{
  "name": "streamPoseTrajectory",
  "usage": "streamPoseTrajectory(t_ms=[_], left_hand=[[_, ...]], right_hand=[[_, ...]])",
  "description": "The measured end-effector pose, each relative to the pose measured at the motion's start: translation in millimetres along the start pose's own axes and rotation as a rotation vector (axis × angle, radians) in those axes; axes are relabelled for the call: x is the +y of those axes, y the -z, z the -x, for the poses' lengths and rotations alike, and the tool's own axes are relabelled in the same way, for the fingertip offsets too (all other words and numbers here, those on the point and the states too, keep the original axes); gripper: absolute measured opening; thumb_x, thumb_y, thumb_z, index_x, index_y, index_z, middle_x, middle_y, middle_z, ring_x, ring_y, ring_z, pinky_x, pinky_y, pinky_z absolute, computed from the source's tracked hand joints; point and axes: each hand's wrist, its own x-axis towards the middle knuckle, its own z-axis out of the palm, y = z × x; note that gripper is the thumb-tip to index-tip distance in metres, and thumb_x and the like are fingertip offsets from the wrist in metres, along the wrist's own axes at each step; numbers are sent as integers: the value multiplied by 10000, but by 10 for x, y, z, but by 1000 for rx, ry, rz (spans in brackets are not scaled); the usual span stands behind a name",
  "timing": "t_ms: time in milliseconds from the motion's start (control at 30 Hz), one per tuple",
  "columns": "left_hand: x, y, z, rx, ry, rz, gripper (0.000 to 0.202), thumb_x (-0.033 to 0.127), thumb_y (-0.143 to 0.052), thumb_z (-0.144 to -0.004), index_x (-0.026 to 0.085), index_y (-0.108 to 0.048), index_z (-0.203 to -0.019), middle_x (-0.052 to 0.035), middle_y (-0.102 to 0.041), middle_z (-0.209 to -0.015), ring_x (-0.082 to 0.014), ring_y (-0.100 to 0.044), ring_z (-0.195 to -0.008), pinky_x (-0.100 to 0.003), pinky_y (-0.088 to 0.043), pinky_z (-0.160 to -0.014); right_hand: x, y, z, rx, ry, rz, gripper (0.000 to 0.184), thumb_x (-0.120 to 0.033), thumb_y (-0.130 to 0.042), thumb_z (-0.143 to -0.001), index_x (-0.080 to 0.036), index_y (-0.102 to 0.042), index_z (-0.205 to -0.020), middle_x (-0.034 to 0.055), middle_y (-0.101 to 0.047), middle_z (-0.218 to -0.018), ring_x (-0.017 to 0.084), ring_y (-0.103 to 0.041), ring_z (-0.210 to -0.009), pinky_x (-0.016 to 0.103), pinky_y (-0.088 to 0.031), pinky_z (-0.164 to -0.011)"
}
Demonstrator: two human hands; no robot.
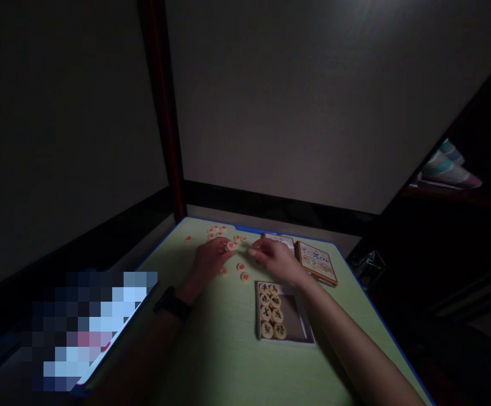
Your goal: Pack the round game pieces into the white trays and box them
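Observation:
In the head view my left hand [210, 260], with a dark band on its wrist, pinches a round Chinese chess piece [231, 246] with red marking between its fingertips. A little to the right, my right hand [275, 259] hovers over the table with fingers bent and slightly apart, and no piece shows between them. Around my left hand lie several red-marked pieces, among them one piece [241, 267] and another [244, 277] just below the hands. Beneath my right forearm sits an open box [298, 316]; black-marked pieces [276, 314] stand in two columns along its left side.
Two flat printed boxes lie at the table's back right, a nearer one [318, 262] and one [285, 241] partly behind my right hand. The green table [215, 349] meets a wall behind. A bright, pixelated screen-like object [114, 321] is at the left edge.

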Motion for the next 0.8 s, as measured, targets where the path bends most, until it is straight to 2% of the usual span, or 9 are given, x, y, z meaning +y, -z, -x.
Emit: streamPoseTrajectory(t_ms=[67,167,267,367,500,600,800], left_hand=[[-97,106,-40,20,8,-135,66,255,-630,-793,209,-642,-838,10,-707,-761,-165,-662,-743,-253,-470,-697],[-218,167,-57,-81,17,-250,33,225,-646,-772,194,-639,-781,-9,-692,-744,-178,-648,-738,-254,-436,-675],[-271,120,-48,-168,0,-233,63,212,-684,-735,195,-656,-789,4,-686,-730,-161,-632,-703,-242,-420,-648],[-261,39,-34,-205,-50,-158,110,219,-697,-716,191,-680,-822,11,-689,-740,-144,-617,-687,-234,-415,-629],[-228,-32,-19,-201,-68,-127,82,199,-692,-709,179,-687,-788,4,-685,-760,-146,-608,-704,-239,-409,-641],[-230,-47,-21,-198,-61,-159,38,175,-696,-706,172,-684,-742,-9,-678,-762,-164,-606,-722,-257,-406,-664],[-285,-45,-54,-174,-24,-225,110,175,-752,-690,158,-714,-792,-52,-686,-862,-201,-612,-806,-296,-433,-747]], right_hand=[[57,35,-23,-20,-8,41,223,-341,-594,-896,-143,-682,-949,15,-661,-675,135,-583,-604,231,-410,-567],[115,54,-47,-86,9,70,174,-264,-567,-892,-147,-696,-891,18,-675,-669,139,-592,-608,235,-417,-582],[121,11,-79,-151,40,89,173,-233,-560,-882,-145,-707,-862,30,-698,-693,145,-609,-633,242,-429,-610],[75,-98,-158,-201,79,136,162,-227,-575,-876,-142,-712,-856,33,-712,-730,140,-617,-658,233,-431,-624],[-51,-304,-335,-227,104,208,73,-173,-645,-813,-153,-707,-848,17,-709,-740,135,-620,-678,217,-417,-624],[-149,-437,-458,-242,109,259,97,-114,-683,-747,-160,-703,-830,11,-703,-727,144,-626,-693,217,-409,-630],[-229,-511,-555,-295,134,359,116,-107,-670,-758,-170,-704,-850,23,-723,-790,152,-653,-759,210,-406,-673]])
